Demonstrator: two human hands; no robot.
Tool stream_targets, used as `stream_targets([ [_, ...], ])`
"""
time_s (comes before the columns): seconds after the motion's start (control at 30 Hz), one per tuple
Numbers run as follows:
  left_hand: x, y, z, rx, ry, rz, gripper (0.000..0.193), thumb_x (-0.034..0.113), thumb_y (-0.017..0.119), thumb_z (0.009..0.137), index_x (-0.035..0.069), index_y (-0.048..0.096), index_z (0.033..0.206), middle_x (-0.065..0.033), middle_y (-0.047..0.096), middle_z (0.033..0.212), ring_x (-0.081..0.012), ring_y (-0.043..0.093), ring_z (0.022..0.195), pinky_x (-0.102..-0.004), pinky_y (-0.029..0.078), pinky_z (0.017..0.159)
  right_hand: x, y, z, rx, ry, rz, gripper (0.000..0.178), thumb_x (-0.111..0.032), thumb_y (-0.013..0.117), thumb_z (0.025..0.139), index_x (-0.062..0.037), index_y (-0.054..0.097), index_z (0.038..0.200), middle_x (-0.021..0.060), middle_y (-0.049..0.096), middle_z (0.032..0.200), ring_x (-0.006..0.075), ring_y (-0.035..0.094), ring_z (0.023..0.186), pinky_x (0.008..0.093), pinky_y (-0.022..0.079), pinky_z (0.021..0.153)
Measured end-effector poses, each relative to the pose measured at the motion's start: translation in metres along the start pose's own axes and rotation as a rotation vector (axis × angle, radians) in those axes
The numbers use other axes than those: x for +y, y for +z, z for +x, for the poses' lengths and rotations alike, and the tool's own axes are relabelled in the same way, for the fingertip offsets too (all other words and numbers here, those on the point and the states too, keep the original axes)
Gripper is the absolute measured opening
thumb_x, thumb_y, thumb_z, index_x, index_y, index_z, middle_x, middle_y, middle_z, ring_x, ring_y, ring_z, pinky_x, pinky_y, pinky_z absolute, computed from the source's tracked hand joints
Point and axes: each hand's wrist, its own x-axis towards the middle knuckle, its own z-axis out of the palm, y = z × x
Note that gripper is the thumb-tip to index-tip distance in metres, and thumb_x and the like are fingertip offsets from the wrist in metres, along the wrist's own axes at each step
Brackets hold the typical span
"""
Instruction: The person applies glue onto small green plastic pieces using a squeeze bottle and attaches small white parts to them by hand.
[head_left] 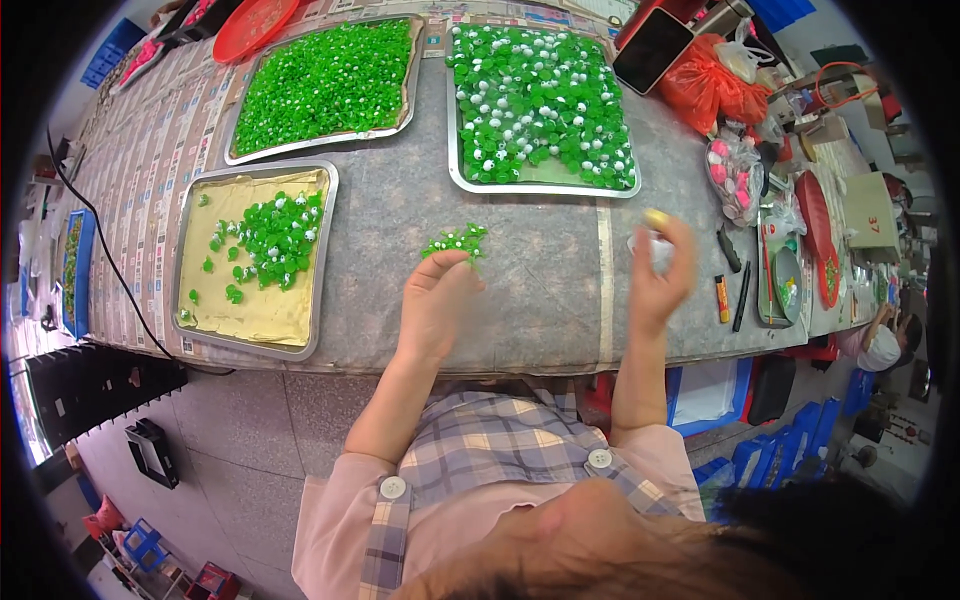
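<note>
My left hand [432,305] is over the middle of the table, fingers bent and pressed together, partly blurred; anything in them is hidden. Just beyond its fingertips lies a small heap of green leafy pieces with white dots [457,240]. Further right, my right hand [663,280] is raised with curled fingers, and something yellow covers one fingertip. A whitish roundish thing [658,252] shows between its thumb and fingers; whether it is held or lies behind them is unclear. To the left, a metal tray lined with yellow [250,322] bears loose green pieces with white balls [282,238].
Two more metal trays stand at the back, one full of small green pieces [325,85], one of green pieces with white balls [540,105]. On the right are a phone-like dark screen [653,50], red plastic bags [705,82], an orange tube [722,298] and a black pen [741,297].
</note>
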Motion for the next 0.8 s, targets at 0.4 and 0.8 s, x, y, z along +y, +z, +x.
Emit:
stream_targets([
  [0.4,0.005,-0.005,-0.006,0.0,-0.008,-0.038,0.011,0.0,0.048,0.073,0.003,0.051,0.083,-0.0039,0.053,0.068,-0.0111,0.051,0.061,-0.0211,0.041,0.056,0.003,0.12,0.027,-0.536,-0.097,0.037,0.016,-0.007,0.058,0.066,-0.0035,0.052,0.081,0.0083,0.054,0.076,0.0187,0.054,0.069,0.0263,0.042,0.06],
  [0.8,-0.008,0.003,-0.002,-0.289,-0.132,-0.141,0.011,0.008,0.053,0.074,0.004,0.051,0.083,-0.0054,0.054,0.076,-0.0136,0.053,0.071,-0.0245,0.046,0.064,-0.027,0.04,-0.04,-0.792,0.769,1.102,0.018,0.001,0.057,0.069,-0.0003,0.053,0.086,0.0035,0.055,0.083,0.01,0.053,0.076,0.0208,0.042,0.067],
])
